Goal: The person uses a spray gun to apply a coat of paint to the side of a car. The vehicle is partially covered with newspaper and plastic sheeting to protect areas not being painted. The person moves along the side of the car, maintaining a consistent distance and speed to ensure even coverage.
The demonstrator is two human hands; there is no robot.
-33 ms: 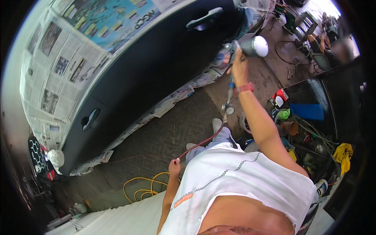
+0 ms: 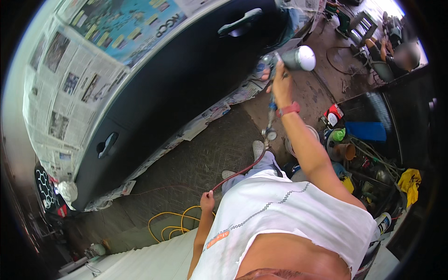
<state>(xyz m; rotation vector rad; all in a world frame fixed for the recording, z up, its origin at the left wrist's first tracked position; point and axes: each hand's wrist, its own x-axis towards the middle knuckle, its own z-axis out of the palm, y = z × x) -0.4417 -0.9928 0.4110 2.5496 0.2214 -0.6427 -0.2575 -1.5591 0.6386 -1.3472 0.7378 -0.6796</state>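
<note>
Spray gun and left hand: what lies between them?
In the head view, a red hose runs from the left hand up to a round gauge just below the spray gun.

A person's right hand [image 2: 281, 85], with a red band [image 2: 288, 109] at the wrist, grips a spray gun [image 2: 290, 59] beside a car's black doors [image 2: 177, 79], the area above them covered in newspaper [image 2: 70, 93]. The left hand [image 2: 207, 201], lower down, holds the dark red hose [image 2: 239, 172] leading up to the gun (a small round gauge [image 2: 271, 135] sits near where they join). A looped yellow hose [image 2: 169, 213] lies on the floor [image 2: 205, 144]; a seated person [image 2: 391, 58] shows at upper right.
</note>
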